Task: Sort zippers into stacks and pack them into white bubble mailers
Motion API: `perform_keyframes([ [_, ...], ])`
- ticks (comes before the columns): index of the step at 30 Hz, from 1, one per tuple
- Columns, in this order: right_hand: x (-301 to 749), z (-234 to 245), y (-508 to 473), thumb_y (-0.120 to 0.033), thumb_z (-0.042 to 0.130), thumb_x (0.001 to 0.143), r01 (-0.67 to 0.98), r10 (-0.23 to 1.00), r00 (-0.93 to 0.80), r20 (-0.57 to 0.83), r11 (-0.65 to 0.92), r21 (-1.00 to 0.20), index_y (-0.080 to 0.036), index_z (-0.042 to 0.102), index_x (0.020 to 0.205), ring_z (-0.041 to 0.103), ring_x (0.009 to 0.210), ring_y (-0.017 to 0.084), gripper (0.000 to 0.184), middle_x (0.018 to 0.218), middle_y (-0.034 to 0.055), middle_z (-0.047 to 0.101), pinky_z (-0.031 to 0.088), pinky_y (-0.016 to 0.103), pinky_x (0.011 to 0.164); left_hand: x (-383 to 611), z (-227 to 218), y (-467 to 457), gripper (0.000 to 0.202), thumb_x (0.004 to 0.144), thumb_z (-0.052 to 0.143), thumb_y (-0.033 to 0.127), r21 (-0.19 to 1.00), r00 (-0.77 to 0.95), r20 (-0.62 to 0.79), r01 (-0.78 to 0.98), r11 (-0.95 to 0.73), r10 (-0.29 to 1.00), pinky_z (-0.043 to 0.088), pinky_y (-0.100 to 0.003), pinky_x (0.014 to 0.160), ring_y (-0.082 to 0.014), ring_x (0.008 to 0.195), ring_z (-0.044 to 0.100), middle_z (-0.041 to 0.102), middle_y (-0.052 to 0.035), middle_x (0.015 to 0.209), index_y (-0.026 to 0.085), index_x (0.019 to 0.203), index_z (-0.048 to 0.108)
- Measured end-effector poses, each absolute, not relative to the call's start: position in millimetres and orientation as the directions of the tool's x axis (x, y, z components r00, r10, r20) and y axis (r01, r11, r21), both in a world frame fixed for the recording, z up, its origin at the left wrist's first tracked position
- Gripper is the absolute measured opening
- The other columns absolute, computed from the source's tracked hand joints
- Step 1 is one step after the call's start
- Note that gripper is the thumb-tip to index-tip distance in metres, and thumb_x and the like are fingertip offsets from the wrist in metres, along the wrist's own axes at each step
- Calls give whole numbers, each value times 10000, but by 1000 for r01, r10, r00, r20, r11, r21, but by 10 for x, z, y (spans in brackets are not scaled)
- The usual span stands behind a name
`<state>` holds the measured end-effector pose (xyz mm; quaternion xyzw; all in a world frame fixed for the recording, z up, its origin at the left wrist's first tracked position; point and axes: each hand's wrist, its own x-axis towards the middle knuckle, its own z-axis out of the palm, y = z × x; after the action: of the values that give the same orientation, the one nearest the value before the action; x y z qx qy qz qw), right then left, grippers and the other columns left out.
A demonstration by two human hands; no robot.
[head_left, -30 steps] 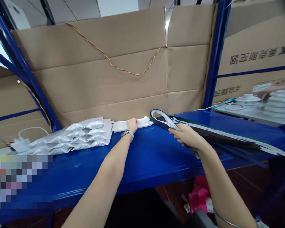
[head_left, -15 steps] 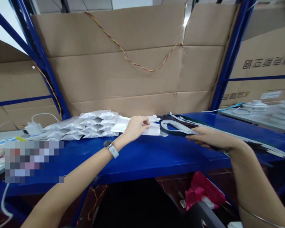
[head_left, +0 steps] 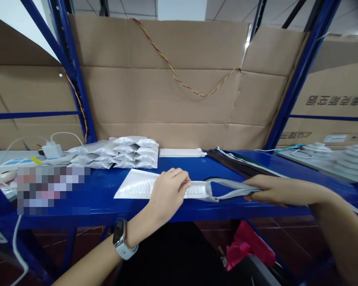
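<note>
At the far left a white charger [head_left: 52,151] sits behind a stack of silver foil pouches [head_left: 128,153], and a flat white packet [head_left: 180,153] lies just beside the stack along the far edge of the blue steel shelf [head_left: 107,210]. Nearer the person, a white flat sleeve [head_left: 134,185] lies on the shelf, its wide end to the left and a narrower white end to the right. The left hand [head_left: 168,194], a ring on one finger and a watch [head_left: 119,238] on the wrist, rests on the sleeve, fingers pinched together on its narrow end. From there a grey loop of band [head_left: 235,188] stretches right, two strands apart, into the right hand [head_left: 274,190], which is clamped on it above bare blue shelf, well clear of the dark strips [head_left: 235,163] at the far edge. Half a second ago the sleeve lay by the far edge and the loop sat against those strips, with the hands closer to them
</note>
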<state>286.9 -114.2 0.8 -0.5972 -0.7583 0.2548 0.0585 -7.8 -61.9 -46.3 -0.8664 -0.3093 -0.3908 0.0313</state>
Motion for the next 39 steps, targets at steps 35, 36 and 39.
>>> perform_keyframes([
  [35,1644,-144,-325,-339,530,803,727,624,-644,-443,318,-608,-161,532,725,445,347,77,194,479,-66,473,356,184,341,-708,-626,-644,100,829,574,247,543,271,594,560,-626,757,524,-315,812,-200,914,677,723,17,982,236,745,628],
  [36,1626,-126,-352,-329,527,797,737,659,-631,-410,345,-581,-163,522,701,461,346,84,192,473,-59,484,368,189,343,-708,-628,-640,99,828,574,247,535,265,597,571,-622,757,524,-316,808,-199,910,678,724,20,979,237,745,626],
  [39,1591,-83,-418,-326,532,769,763,737,-594,-321,391,-514,-167,496,630,488,355,100,215,468,-40,501,387,202,343,-711,-631,-632,93,826,575,246,516,262,592,604,-608,762,522,-319,803,-200,908,675,720,29,989,235,743,615],
])
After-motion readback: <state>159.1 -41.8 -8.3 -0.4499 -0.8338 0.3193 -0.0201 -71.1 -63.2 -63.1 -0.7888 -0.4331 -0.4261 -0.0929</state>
